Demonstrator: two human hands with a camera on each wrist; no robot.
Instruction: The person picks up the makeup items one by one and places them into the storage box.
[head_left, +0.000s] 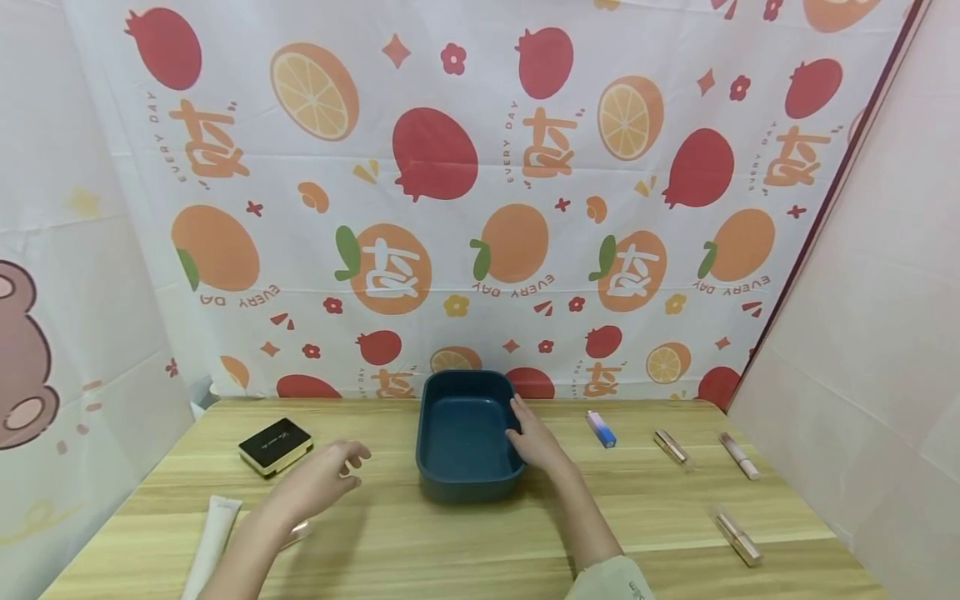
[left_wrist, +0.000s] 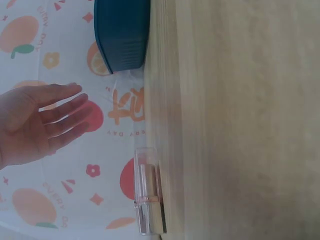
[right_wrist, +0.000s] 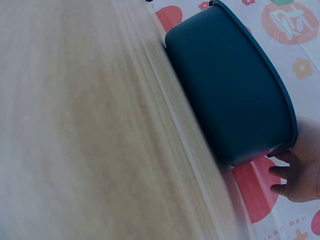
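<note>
A dark blue-green plastic box [head_left: 467,492] stands upright at the back middle of the wooden table; its inside looks bare. At its right wall, my right hand [head_left: 536,437] holds the rim, thumb over the inner side. In the right wrist view, the fingers of the right hand [right_wrist: 302,172] show past the box's corner [right_wrist: 230,90]. My left hand [head_left: 324,482] hovers left of the box, fingers loosely bent and holding nothing. The left wrist view shows that hand [left_wrist: 40,120] with spread fingers. A clear-capped tube [left_wrist: 148,192] lies below it, partly hidden by my forearm in the head view.
A black compact [head_left: 276,443] and a white squeeze tube [head_left: 210,546] lie at left. On the right are a blue-pink lipstick [head_left: 601,429], gold lipsticks [head_left: 672,447] [head_left: 737,537] and a pale pink tube [head_left: 739,456]. A fruit-print curtain [head_left: 465,325] hangs behind the table.
</note>
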